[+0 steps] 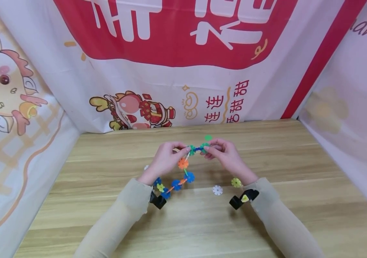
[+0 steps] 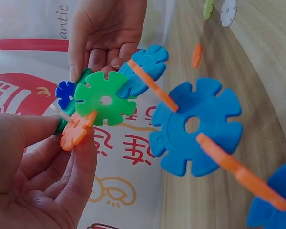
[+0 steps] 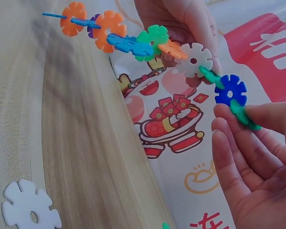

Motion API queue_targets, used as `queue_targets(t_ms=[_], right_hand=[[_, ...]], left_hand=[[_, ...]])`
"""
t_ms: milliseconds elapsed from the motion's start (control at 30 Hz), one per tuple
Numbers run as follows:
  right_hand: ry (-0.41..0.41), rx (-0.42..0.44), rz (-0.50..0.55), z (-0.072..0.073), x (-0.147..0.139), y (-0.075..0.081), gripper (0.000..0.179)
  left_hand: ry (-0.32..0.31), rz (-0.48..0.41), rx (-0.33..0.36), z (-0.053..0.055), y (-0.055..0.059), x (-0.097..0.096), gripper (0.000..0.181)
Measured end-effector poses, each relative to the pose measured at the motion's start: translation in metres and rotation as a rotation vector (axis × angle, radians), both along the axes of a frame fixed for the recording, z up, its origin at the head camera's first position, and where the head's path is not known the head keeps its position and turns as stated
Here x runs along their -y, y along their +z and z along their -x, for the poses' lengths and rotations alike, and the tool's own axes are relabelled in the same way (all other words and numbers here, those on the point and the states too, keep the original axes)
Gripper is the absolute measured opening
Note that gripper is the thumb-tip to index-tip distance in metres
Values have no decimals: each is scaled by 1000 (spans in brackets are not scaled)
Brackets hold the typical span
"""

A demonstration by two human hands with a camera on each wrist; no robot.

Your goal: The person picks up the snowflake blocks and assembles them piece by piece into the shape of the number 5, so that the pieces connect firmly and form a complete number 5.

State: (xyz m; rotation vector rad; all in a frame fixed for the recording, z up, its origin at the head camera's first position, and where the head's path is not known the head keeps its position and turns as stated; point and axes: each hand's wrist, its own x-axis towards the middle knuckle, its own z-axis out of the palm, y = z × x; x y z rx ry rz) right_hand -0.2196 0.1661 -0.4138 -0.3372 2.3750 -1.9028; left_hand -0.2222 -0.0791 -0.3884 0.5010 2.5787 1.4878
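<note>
Both hands are raised over the table, holding a chain of notched plastic snowflake discs. My left hand pinches a green disc near the chain's end. At the end itself, another green disc is pinched between the thumb and fingers of my right hand. A dark blue disc joins these two green ones. From the left hand the chain hangs down past a white disc, an orange disc and several blue discs, curving towards the left wrist.
Loose on the wooden table lie a white disc and a yellow disc near the right wrist. Beyond the right hand is a light green disc. Another white piece shows beside the left forearm. Printed cloth borders the table.
</note>
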Motion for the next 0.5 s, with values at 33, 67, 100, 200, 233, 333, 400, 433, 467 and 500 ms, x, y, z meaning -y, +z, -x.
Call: queue_targets(t_ms=[33, 67, 100, 200, 233, 333, 400, 433, 467, 500], right_hand=[[-4, 0, 6, 0, 0, 1, 23], [-7, 2, 13, 1, 1, 1, 23], [-9, 3, 19, 1, 1, 2, 22], [-9, 5, 31, 1, 1, 3, 22], [-9, 6, 33, 0, 1, 4, 22], [-12, 6, 23, -3, -1, 5, 21], [-13, 10, 17, -4, -3, 6, 20], [-13, 13, 16, -5, -3, 6, 20], [-13, 15, 11, -6, -4, 6, 20], [-11, 18, 10, -7, -5, 6, 20]], left_hand=[[-1, 1, 0, 1, 1, 0, 25], [-2, 4, 1, 2, 1, 1, 24], [-5, 8, -1, 4, 2, 1, 24], [-13, 17, -9, 8, 4, 1, 24], [-15, 20, -8, 8, 4, 1, 24], [-19, 24, -26, 11, 5, 0, 23], [-15, 19, -40, 12, 5, -1, 21], [-13, 10, -44, 13, 5, -1, 21], [-11, 3, -48, 13, 3, -2, 20], [-9, -6, -48, 12, 2, -3, 20]])
